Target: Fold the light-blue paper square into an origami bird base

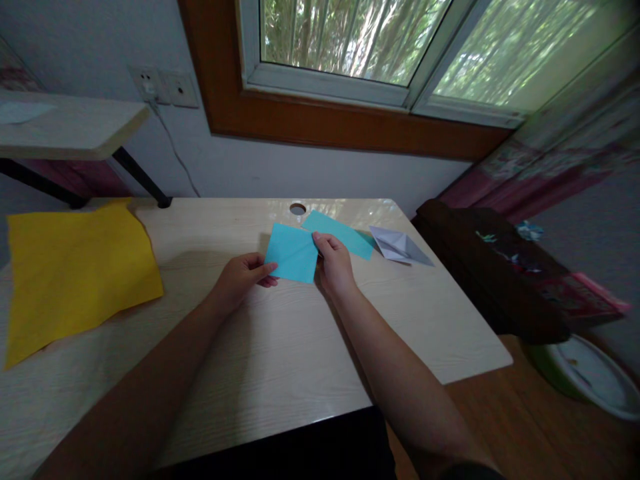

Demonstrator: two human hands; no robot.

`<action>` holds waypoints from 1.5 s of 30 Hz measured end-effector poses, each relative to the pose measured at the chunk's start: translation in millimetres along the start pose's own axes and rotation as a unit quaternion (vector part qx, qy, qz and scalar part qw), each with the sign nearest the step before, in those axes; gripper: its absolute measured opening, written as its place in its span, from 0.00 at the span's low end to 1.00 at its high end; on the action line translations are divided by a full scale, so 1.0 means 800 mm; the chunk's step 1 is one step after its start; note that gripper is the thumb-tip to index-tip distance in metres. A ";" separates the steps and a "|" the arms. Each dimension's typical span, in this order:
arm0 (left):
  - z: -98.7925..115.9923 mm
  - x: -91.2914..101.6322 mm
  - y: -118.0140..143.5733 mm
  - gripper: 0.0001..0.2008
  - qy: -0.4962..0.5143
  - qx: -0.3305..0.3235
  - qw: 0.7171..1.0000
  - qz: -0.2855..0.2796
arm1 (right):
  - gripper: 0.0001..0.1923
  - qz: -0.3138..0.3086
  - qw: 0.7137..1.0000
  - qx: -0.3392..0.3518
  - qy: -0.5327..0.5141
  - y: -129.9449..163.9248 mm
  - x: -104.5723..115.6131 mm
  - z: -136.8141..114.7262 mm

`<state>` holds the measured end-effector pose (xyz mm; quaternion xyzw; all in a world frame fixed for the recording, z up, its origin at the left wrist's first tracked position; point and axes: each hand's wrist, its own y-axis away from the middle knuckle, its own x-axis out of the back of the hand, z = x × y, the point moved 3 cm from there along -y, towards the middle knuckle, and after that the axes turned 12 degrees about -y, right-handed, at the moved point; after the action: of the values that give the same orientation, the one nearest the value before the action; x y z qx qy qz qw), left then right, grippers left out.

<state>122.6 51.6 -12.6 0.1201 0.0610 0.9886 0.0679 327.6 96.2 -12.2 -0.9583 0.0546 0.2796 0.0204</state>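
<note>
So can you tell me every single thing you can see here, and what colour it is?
blue paper sheet: 1, light blue, held over the desk between both hands
second blue sheet: 1, light blue, flat on the desk behind the right hand
folded paper: 1, pale lilac-white, on the desk right of the blue sheets
yellow sheet: 1, yellow, on the desk's left side
desk: 1, pale wood, round hole near the back edge
wall sockets: 2, white, on the wall top left
window: 1, white frame, brown surround
dark bench: 1, dark brown, right of the desk
bowl: 1, green and white, on the floor at right
left hand: pinching the sheet's left corner
right hand: gripping the sheet's right edge
</note>
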 end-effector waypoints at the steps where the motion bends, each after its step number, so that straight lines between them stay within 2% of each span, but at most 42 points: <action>1: 0.000 0.001 0.000 0.17 0.001 -0.001 1.000 0.009 | 0.17 -0.013 1.000 -0.020 0.000 0.001 -0.002 0.001; 8: -0.001 0.013 -0.003 0.18 0.035 0.007 0.996 0.085 | 0.17 -0.158 0.979 -0.119 0.041 0.010 -0.011 0.015; 11: -0.003 0.014 -0.004 0.18 0.041 0.009 0.996 0.080 | 0.18 -0.184 0.973 -0.127 0.066 0.012 -0.010 0.017; 18: -0.006 0.013 -0.006 0.17 0.051 -0.011 0.997 0.055 | 0.19 -0.187 0.971 -0.136 0.059 0.016 -0.011 0.017; 22: -0.009 0.013 -0.005 0.21 0.053 -0.010 0.998 0.039 | 0.18 -0.251 0.949 -0.159 0.105 0.024 -0.014 0.014; 28: -0.022 0.016 -0.007 0.22 0.115 0.030 0.991 0.065 | 0.18 -0.324 0.912 -0.156 0.200 0.030 -0.015 0.012; 32: -0.015 0.020 -0.009 0.20 0.105 -0.013 0.988 0.111 | 0.19 -0.330 0.898 -0.147 0.253 0.027 -0.012 0.014; 38: -0.002 0.032 -0.004 0.20 -0.043 -0.084 0.976 0.199 | 0.20 -0.325 0.906 -0.147 0.229 0.028 -0.014 0.015; 42: -0.003 0.034 -0.004 0.17 -0.056 -0.107 0.968 0.219 | 0.19 -0.313 0.916 -0.153 0.199 0.028 -0.015 0.013; 45: -0.005 0.033 -0.005 0.17 -0.027 -0.099 0.971 0.217 | 0.19 -0.301 0.927 -0.135 0.176 0.025 -0.014 0.013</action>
<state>96.5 59.1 -10.8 0.1502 -0.0664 0.9771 -0.1352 310.6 78.1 -14.9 -0.9573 -0.2717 0.0916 -0.0363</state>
